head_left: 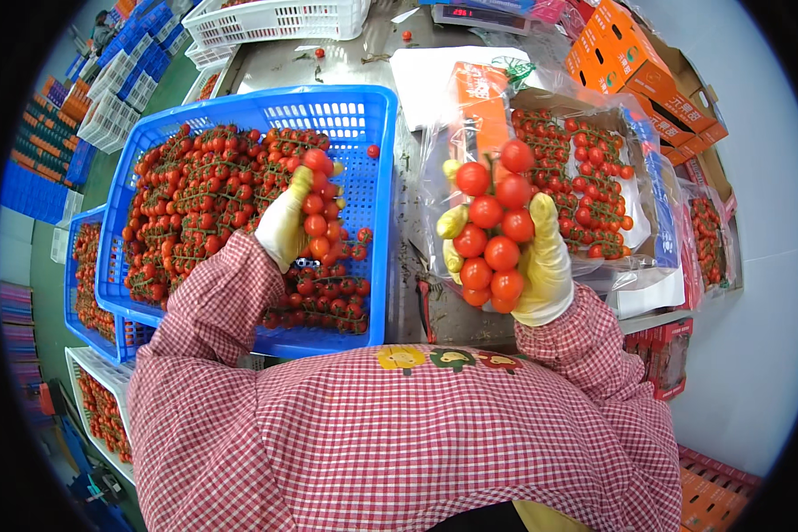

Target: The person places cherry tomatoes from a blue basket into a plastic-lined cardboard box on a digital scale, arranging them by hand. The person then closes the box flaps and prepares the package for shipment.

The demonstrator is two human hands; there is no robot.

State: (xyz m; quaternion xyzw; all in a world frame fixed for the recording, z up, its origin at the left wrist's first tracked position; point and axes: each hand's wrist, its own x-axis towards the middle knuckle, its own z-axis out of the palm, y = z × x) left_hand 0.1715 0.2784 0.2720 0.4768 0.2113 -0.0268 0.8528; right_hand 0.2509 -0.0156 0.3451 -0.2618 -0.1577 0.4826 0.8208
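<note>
Yellow-and-white gloves cover both hands. My left hand (pixel 284 223) grips a truss of red cherry tomatoes (pixel 316 225) above the right part of a blue plastic crate (pixel 384 199). Many tomato trusses (pixel 199 193) are heaped in that crate, mostly towards its left. In my right hand (pixel 544 266) is another truss of cherry tomatoes (pixel 494 249), hanging upright in front of the palm. Just behind it stands an open cardboard box (pixel 665 193) lined with clear plastic film, holding rows of tomato trusses (pixel 592 173).
A digital scale (pixel 482 18) with a lit display stands at the back. Orange cartons (pixel 638 73) are stacked at the back right. A white crate (pixel 279 20) sits at the back left. Loose tomatoes and stem bits lie on the metal table (pixel 409 279). More tomato crates (pixel 96 392) stand at left.
</note>
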